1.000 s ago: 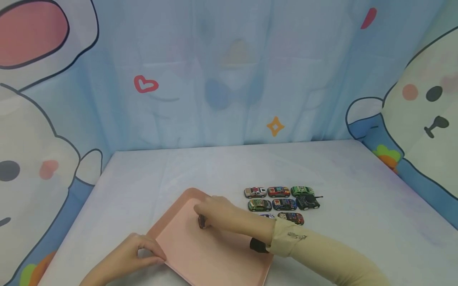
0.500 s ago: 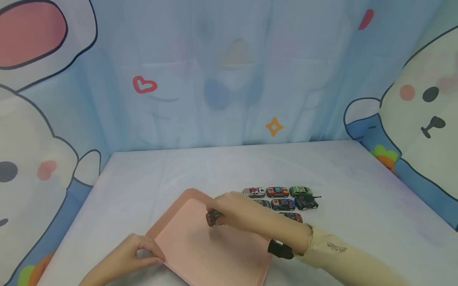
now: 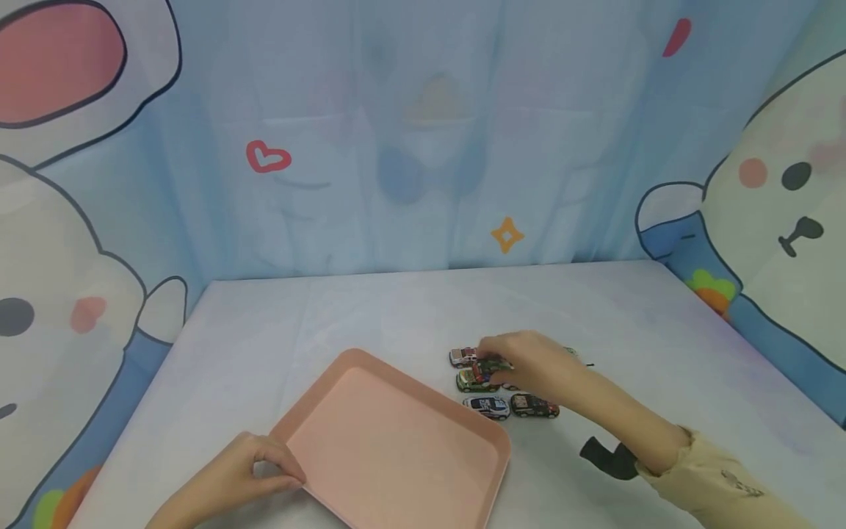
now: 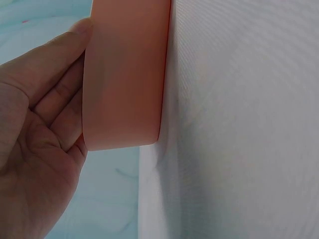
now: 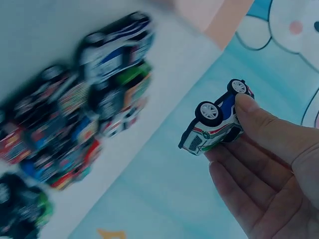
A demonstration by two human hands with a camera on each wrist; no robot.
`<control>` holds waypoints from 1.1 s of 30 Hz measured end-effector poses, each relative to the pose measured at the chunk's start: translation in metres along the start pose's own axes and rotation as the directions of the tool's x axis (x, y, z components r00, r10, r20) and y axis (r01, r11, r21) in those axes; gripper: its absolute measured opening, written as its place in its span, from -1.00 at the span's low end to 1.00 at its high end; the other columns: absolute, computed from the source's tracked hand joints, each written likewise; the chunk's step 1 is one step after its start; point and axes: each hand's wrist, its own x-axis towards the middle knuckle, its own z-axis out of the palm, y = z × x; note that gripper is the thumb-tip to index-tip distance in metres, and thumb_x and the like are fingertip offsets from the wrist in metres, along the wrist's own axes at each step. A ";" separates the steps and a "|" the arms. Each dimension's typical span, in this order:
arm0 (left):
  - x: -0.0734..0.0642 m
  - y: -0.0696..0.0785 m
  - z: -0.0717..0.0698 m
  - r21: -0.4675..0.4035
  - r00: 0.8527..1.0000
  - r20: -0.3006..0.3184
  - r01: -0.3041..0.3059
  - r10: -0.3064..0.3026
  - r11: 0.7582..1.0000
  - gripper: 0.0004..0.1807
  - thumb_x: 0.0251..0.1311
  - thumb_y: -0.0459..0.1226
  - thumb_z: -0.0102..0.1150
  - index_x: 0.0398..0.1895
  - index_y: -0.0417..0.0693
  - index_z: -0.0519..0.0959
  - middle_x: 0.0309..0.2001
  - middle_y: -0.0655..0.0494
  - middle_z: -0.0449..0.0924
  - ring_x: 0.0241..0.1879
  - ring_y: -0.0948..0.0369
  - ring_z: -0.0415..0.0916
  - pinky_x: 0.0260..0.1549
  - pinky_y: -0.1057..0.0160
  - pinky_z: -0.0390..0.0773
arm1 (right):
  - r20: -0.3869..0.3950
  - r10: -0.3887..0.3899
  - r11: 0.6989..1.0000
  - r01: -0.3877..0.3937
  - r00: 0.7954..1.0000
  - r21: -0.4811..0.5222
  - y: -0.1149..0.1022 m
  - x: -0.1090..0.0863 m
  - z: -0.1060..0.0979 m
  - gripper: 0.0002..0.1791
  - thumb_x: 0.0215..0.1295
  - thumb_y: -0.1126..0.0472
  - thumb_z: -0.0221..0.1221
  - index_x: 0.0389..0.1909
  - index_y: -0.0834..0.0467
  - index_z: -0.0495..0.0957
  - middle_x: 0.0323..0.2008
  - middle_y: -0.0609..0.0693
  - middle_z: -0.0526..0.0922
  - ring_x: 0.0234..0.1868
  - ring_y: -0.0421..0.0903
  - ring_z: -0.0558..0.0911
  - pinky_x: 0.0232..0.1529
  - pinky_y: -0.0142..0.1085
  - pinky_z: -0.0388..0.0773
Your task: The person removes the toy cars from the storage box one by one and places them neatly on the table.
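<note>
My right hand (image 3: 538, 364) pinches a toy car (image 5: 217, 119) between thumb and fingertips, held above the group of toy cars on the table. In the right wrist view its wheels and white, red and green side show. Below it stand a green toy car (image 3: 471, 380), a silver-blue one (image 3: 487, 407) and a black one (image 3: 535, 405); the hand covers others. My left hand (image 3: 241, 474) grips the near-left edge of the pink tray (image 3: 390, 375). In the left wrist view, the thumb (image 4: 79, 27) rests at the tray's edge, with the fingers partly hidden behind it.
Part of a white toy car (image 3: 462, 358) shows at the back of the group. A dark toy tank (image 5: 22, 206) lies at its side, blurred in the right wrist view. The white table (image 3: 297, 316) ends at a blue printed curtain (image 3: 396, 184).
My right hand has lifted away from over the tray and moved right with the toy car, to above the group. The left hand has stayed at the tray's edge.
</note>
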 end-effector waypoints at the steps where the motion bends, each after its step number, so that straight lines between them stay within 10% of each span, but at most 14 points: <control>1: 0.000 0.000 0.000 -0.001 1.000 0.000 -0.001 0.001 1.000 -0.94 0.04 -0.40 0.31 -0.39 -0.12 0.69 -0.38 0.22 0.66 -0.36 0.31 0.59 -0.38 0.29 0.58 | -0.001 0.019 1.000 -0.019 1.000 -0.002 0.006 -0.004 0.000 -0.68 -0.07 0.33 0.42 -0.25 0.12 0.58 -0.32 -0.11 0.64 -0.29 -0.14 0.62 -0.32 -0.29 0.57; 19: -0.001 0.001 0.000 0.004 1.000 0.000 0.010 -0.010 1.000 -0.93 0.04 -0.39 0.31 -0.38 -0.09 0.69 -0.37 0.23 0.65 -0.35 0.31 0.59 -0.36 0.28 0.58 | 0.043 0.166 0.985 -0.164 0.985 -0.047 0.073 -0.070 0.012 -0.64 -0.17 0.37 0.44 -0.25 0.19 0.61 -0.29 -0.02 0.65 -0.24 -0.02 0.63 -0.25 -0.16 0.58; 33: 0.000 0.002 0.001 0.006 1.000 -0.006 -0.010 0.010 1.000 -0.92 0.03 -0.41 0.32 -0.38 -0.10 0.69 -0.37 0.21 0.66 -0.35 0.30 0.59 -0.37 0.29 0.58 | 0.117 0.190 0.981 -0.185 0.975 -0.059 0.090 -0.083 0.027 -0.66 -0.19 0.36 0.44 -0.32 0.13 0.60 -0.34 -0.07 0.64 -0.28 -0.02 0.62 -0.28 -0.15 0.57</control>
